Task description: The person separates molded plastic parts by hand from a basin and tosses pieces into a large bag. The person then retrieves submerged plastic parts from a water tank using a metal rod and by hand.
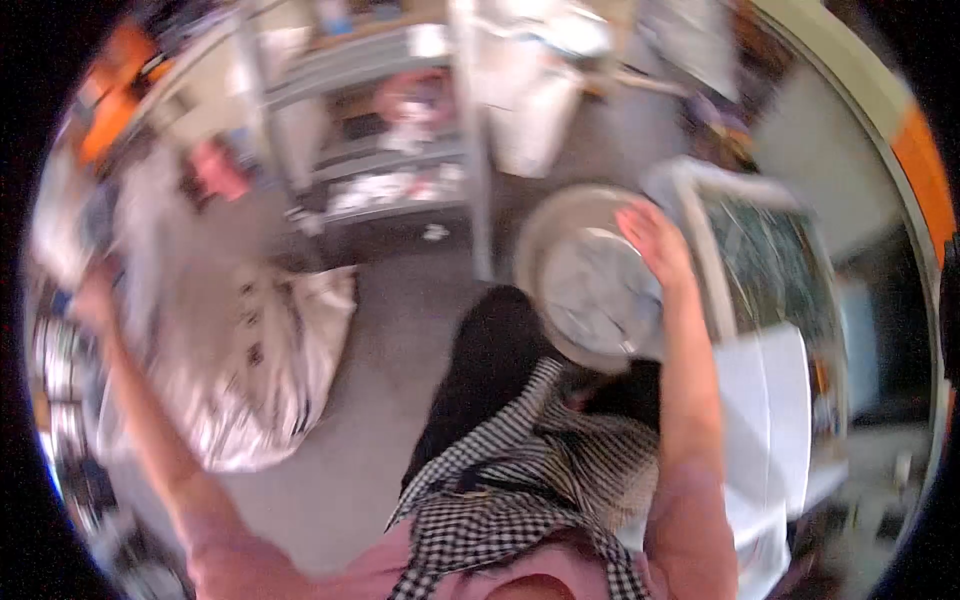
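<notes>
My right hand (652,238) is over the right rim of a round, pale basin (540,250). Its fingers are stretched out and nothing shows in them. Whitish and grey contents (600,285) fill the basin, too blurred to name. Far to the left, my left hand (93,300) reaches to a blurred pale bundle (65,225), perhaps plastic. Motion smears its fingers, so I cannot tell whether they grip it. A large off-white sack (270,370) with dark printed marks lies on the floor to the right of my left forearm.
Ahead stands a grey metal shelf rack (390,165) holding small white items. Behind the basin is a white sack (525,110). To the right are a framed dark panel (765,260) and a white box or board (765,400). A red object (218,170) is left of the rack.
</notes>
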A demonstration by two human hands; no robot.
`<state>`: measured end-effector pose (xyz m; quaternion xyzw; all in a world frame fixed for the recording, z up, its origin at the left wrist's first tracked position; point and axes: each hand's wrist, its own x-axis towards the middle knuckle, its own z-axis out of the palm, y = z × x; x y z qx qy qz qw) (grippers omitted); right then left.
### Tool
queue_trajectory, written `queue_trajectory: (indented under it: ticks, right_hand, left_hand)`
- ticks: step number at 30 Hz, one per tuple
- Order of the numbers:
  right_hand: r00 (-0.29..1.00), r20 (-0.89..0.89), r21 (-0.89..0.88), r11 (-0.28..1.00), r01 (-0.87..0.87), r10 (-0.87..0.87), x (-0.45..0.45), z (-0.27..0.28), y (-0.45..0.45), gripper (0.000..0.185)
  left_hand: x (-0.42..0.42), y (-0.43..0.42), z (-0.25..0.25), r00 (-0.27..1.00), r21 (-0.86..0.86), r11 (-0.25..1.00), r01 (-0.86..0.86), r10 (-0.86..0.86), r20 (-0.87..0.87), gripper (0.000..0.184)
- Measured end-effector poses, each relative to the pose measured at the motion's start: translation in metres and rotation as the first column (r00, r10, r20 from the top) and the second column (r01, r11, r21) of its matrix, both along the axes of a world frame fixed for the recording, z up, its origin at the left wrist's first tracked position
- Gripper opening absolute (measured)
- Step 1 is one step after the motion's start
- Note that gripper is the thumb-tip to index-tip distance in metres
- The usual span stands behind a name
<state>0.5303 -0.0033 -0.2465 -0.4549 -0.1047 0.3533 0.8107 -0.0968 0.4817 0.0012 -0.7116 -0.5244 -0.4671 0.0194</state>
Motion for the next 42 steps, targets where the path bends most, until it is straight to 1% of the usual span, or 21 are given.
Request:
queue_trajectory:
  ticks: [3,5,6,7,8,9,10,11,12,14,15,16,18,25,27,28,30,31,35,40,42]
  right_hand:
    - [0.978,-0.044,-0.118,0.973,0.2,-0.206,0.057,-0.02,-0.026,0.032]
    - [0.956,-0.021,-0.197,0.938,0.284,-0.294,0.1,-0.062,-0.05,0.03]
    - [0.97,0.126,-0.455,0.857,0.243,-0.208,0.121,-0.088,-0.063,0.027]
    - [0.967,0.244,-0.684,0.693,0.225,-0.073,0.136,-0.116,-0.079,0.024]
    - [0.964,0.247,-0.695,0.677,0.243,-0.093,0.147,-0.146,-0.095,0.024]
    - [0.71,0.481,-0.876,0.32,0.361,0.514,0.157,-0.185,-0.112,0.023]
    - [0.615,0.392,-0.893,0.121,0.434,0.684,0.162,-0.208,-0.115,0.027]
    - [0.511,0.256,-0.851,-0.06,0.522,0.82,0.166,-0.228,-0.118,0.033]
    - [0.76,0.238,-0.92,-0.111,0.376,0.604,0.15,-0.252,-0.114,0.04]
    - [0.756,0.188,-0.917,-0.164,0.364,0.627,0.135,-0.271,-0.109,0.047]
    - [0.741,0.153,-0.902,-0.214,0.375,0.653,0.13,-0.279,-0.107,0.055]
    - [0.748,0.137,-0.911,-0.215,0.353,0.649,0.131,-0.297,-0.106,0.055]
    - [0.658,0.313,-0.807,-0.174,0.564,0.685,0.139,-0.334,-0.109,0.066]
    - [0.646,0.159,-0.891,-0.174,0.42,0.746,0.158,-0.324,-0.109,0.072]
    - [0.829,0.284,-0.956,0.075,0.283,0.483,0.16,-0.29,-0.115,0.067]
    - [0.821,0.301,-0.95,0.072,0.305,0.485,0.159,-0.269,-0.117,0.067]
    - [0.994,0.1,-0.785,0.617,0.048,0.05,0.154,-0.22,-0.121,0.064]
    - [0.993,0.102,-0.698,0.716,0.033,0.053,0.141,-0.179,-0.12,0.062]
    - [0.964,0.231,-0.554,0.832,0.018,0.132,0.091,-0.067,-0.118,0.064]
    - [0.867,0.41,-0.479,0.876,-0.059,0.283,0.02,0.041,-0.115,0.07]
    - [0.766,0.551,-0.433,0.898,-0.079,0.333,-0.003,0.063,-0.111,0.072]
  left_hand:
    - [-0.096,0.1,0.013,0.991,-0.113,0.99,-0.081,0.092,0.096,0.039]
    - [-0.093,0.111,-0.002,0.957,-0.15,0.987,0.061,-0.015,0.29,0.041]
    - [-0.07,0.105,-0.02,0.926,-0.154,0.965,0.212,-0.149,0.346,0.042]
    - [-0.027,0.085,-0.065,0.897,-0.172,0.907,0.385,-0.323,0.301,0.042]
    - [0.027,0.054,-0.107,0.828,-0.205,0.811,0.548,-0.49,0.273,0.043]
    - [0.08,0.04,-0.142,0.83,-0.405,0.74,0.537,-0.378,0.41,0.037]
    - [0.188,-0.058,-0.157,0.78,-0.386,0.68,0.623,-0.503,0.372,0.032]
    - [0.242,-0.088,-0.186,0.804,-0.552,0.592,0.587,-0.503,0.317,0.028]
    - [0.314,-0.15,-0.193,0.701,-0.554,0.473,0.685,-0.636,0.323,0.019]
    - [0.412,-0.212,-0.223,0.539,-0.618,0.171,0.767,-0.693,0.478,0.015]
    - [0.451,-0.243,-0.222,0.477,-0.654,0.092,0.751,-0.761,0.441,0.014]
    - [0.486,-0.27,-0.219,0.408,-0.694,0.015,0.72,-0.817,0.406,0.014]
    - [0.533,-0.302,-0.231,0.235,-0.661,-0.077,0.746,-0.899,0.37,0.016]
    - [0.551,-0.328,-0.266,0.056,-0.746,0.011,0.665,-0.998,0.035,0.02]
    - [0.56,-0.33,-0.252,0.163,-0.735,0.07,0.675,-0.985,0.056,0.019]
    - [0.561,-0.331,-0.247,0.164,-0.719,0.068,0.692,-0.984,0.064,0.019]
    - [0.559,-0.331,-0.245,0.187,-0.679,0.071,0.731,-0.977,0.1,0.023]
    - [0.558,-0.334,-0.249,0.184,-0.656,0.068,0.752,-0.977,0.109,0.023]
    - [0.554,-0.353,-0.255,0.192,-0.555,0.035,0.831,-0.955,0.227,0.051]
    - [0.533,-0.365,-0.196,0.22,-0.349,0.064,0.935,-0.876,0.43,0.085]
    - [0.514,-0.368,-0.166,-0.004,-0.21,-0.187,0.96,-0.756,0.655,0.096]
